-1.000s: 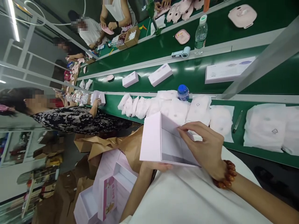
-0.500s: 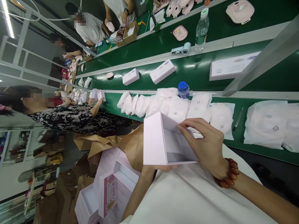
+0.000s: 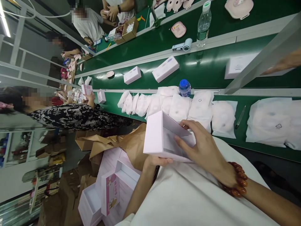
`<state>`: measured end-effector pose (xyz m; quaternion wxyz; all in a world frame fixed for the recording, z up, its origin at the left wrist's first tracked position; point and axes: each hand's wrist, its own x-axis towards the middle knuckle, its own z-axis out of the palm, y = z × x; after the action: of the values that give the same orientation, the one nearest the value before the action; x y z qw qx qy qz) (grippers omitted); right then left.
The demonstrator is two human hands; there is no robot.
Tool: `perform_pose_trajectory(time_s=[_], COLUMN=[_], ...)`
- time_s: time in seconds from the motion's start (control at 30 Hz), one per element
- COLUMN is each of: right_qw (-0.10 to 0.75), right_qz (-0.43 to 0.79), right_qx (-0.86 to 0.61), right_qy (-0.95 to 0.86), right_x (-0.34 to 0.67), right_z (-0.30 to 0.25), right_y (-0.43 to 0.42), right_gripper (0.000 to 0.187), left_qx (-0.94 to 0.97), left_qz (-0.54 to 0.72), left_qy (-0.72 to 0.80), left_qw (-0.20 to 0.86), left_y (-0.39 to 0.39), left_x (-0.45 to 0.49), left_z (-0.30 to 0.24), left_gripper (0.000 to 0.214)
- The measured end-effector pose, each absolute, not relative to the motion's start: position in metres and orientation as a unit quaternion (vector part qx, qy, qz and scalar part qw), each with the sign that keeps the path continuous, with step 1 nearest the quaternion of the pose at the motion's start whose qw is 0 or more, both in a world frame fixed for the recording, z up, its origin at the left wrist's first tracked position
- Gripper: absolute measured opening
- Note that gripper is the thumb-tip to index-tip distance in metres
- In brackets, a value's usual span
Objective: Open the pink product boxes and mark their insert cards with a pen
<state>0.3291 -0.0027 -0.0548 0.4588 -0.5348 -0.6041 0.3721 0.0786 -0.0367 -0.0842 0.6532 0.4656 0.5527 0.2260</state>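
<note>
An open pale pink box [image 3: 153,135], its hollow turned towards me, is held in front of my body. My left hand [image 3: 155,160] grips it from below, fingers partly hidden beneath the box. At the right side of the box, my right hand [image 3: 199,142] is closed on the wall, with the thumb reaching inside and the fingers over the rim. A beaded bracelet [image 3: 237,180] circles the right wrist. Just beyond the box lies a row of items in white wrapping [image 3: 180,108].
Below left, more open boxes [image 3: 90,201] lie by brown paper [image 3: 131,141]. The green bench [image 3: 256,122] bears a pen [image 3: 240,117], a blue-capped container [image 3: 184,88] and closed boxes [image 3: 166,69]. A slanted metal post [image 3: 258,59] crosses the right. A co-worker [image 3: 70,116] stands left.
The box has tilted slightly, and my right thumb has moved down into it. More of my left hand shows below. Another person's hand has appeared at a box on the far right.
</note>
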Motion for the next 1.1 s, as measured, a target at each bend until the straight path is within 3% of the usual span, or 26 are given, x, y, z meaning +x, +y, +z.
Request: perform_pose_trajectory(time_s=[0.27, 0.43, 0.53, 0.7, 0.83, 1.1], right_qw=[0.427, 0.392, 0.368, 0.356, 0.345, 0.327], right_qz=[0.488, 0.507, 0.517, 0.487, 0.472, 0.426], right_qx=[-0.515, -0.504, -0.503, -0.518, -0.491, -0.485], right_qy=[-0.561, -0.579, -0.588, -0.607, -0.646, -0.69], right_x=[0.331, 0.33, 0.332, 0.335, 0.344, 0.354], right_z=[-0.051, -0.048, -0.049, -0.051, -0.052, -0.058], right_y=[-0.004, -0.007, -0.011, -0.015, -0.012, -0.012], right_gripper=[0.017, 0.045, 0.048, 0.063, 0.065, 0.082], left_qx=[0.438, 0.366, 0.326, 0.383, 0.417, 0.469], left_qz=[0.223, 0.282, 0.31, 0.446, 0.421, 0.375], left_qy=[0.544, 0.563, 0.566, 0.612, 0.619, 0.59], left_qw=[0.68, 0.685, 0.691, 0.529, 0.515, 0.539], left_y=[-0.036, -0.037, -0.046, -0.059, -0.059, -0.052], left_x=[0.087, 0.09, 0.098, 0.124, 0.142, 0.131], left_z=[-0.072, -0.075, -0.076, -0.049, -0.02, -0.02], left_gripper=[0.097, 0.088, 0.079, 0.09, 0.114, 0.101])
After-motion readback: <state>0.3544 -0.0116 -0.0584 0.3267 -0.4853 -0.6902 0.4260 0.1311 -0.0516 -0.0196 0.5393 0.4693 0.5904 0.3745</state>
